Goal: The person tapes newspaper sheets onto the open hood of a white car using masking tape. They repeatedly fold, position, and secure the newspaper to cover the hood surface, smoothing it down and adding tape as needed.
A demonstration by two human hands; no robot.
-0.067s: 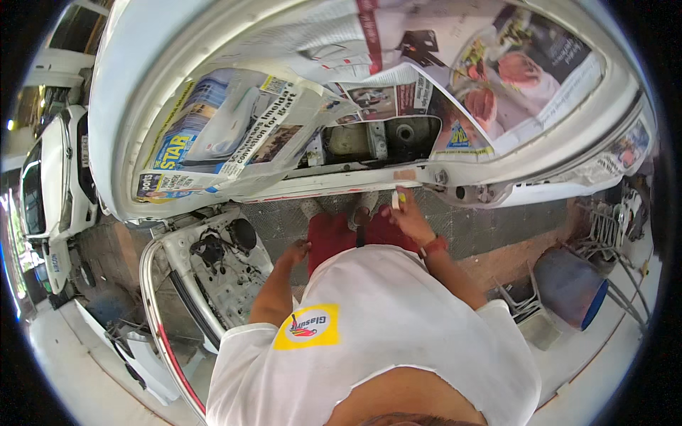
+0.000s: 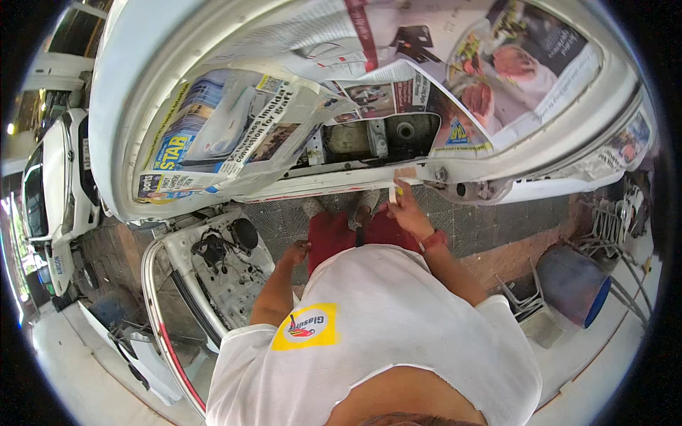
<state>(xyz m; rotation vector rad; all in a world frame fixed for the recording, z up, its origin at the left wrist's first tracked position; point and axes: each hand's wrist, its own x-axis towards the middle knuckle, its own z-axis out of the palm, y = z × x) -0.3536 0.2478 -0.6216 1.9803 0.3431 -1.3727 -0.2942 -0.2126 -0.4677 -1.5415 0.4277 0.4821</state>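
Note:
In my right hand (image 2: 409, 213), raised just in front of the car body's white sill (image 2: 341, 186), is a small pale roll of tape (image 2: 396, 194), yellowish at its side. The fingers are closed round it. A tan rectangular patch (image 2: 405, 174) lies on the sill right above the roll; whether it joins the roll cannot be made out. My left hand (image 2: 297, 251) hangs low beside my red shorts, its fingers curled, and anything inside them is hidden. Newspaper sheets (image 2: 220, 135) cover much of the car body's opening beyond the sill.
A bare metal recess (image 2: 376, 138) shows between the papers. At the left stands a stripped car door (image 2: 224, 255) with a curved rim. A blue drum (image 2: 574, 284) and a metal chair frame (image 2: 524, 302) are at the right. A white car (image 2: 57, 177) is further left.
My right hand and the roll of tape have risen slightly toward the sill. My left hand stays in nearly the same place.

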